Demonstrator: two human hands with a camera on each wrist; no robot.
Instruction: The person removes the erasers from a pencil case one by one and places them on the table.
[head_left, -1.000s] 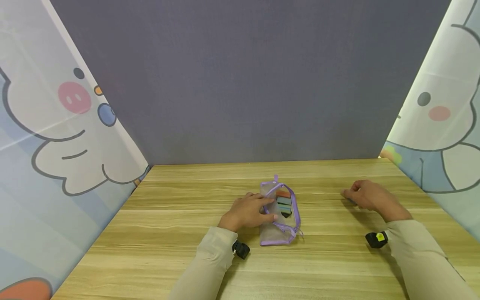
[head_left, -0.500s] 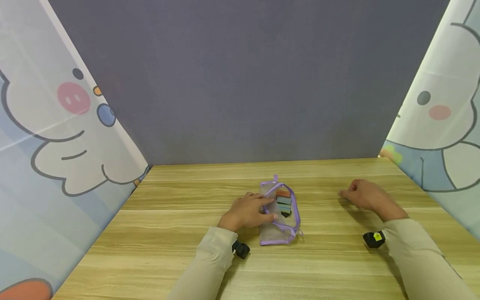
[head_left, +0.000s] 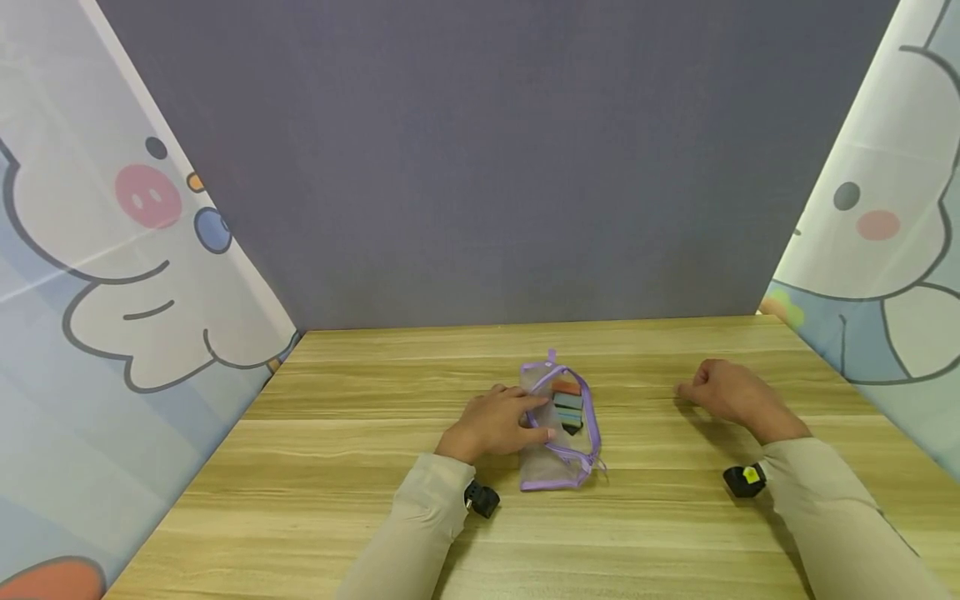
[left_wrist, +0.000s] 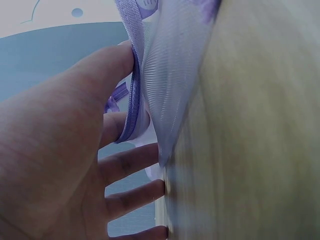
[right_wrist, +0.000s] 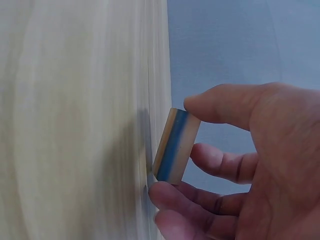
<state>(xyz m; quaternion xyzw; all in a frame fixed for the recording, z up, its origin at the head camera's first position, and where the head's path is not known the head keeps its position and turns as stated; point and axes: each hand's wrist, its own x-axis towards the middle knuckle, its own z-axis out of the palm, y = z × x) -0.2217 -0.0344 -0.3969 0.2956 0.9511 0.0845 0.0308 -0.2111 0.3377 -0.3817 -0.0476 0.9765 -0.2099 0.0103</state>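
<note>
A mesh zip pouch (head_left: 546, 473) with purple trim lies on the table, its zipped mouth gaping to the right. My left hand (head_left: 495, 422) rests at the pouch, thumb and index finger at the mouth and inside its purple zipper edge (left_wrist: 134, 95). The other left fingers reach straight toward the tabletop. Several small coloured pieces (head_left: 567, 404), one orange, show inside. To the right, my right hand (head_left: 731, 393) pinches a small beige block with a blue stripe (right_wrist: 176, 145) between thumb and fingers, low over the table. In the head view the block is hidden.
The wood-grain table (head_left: 337, 517) runs back to a dark grey panel (head_left: 480, 167). Cartoon-printed sheets stand at the left (head_left: 90, 208) and right (head_left: 885, 192). A zipper pull (head_left: 601, 467) hangs at the pouch's near right corner.
My right hand has drifted slightly left, toward the pouch, with the block pinched in it. My left hand and the pouch have stayed in place.
</note>
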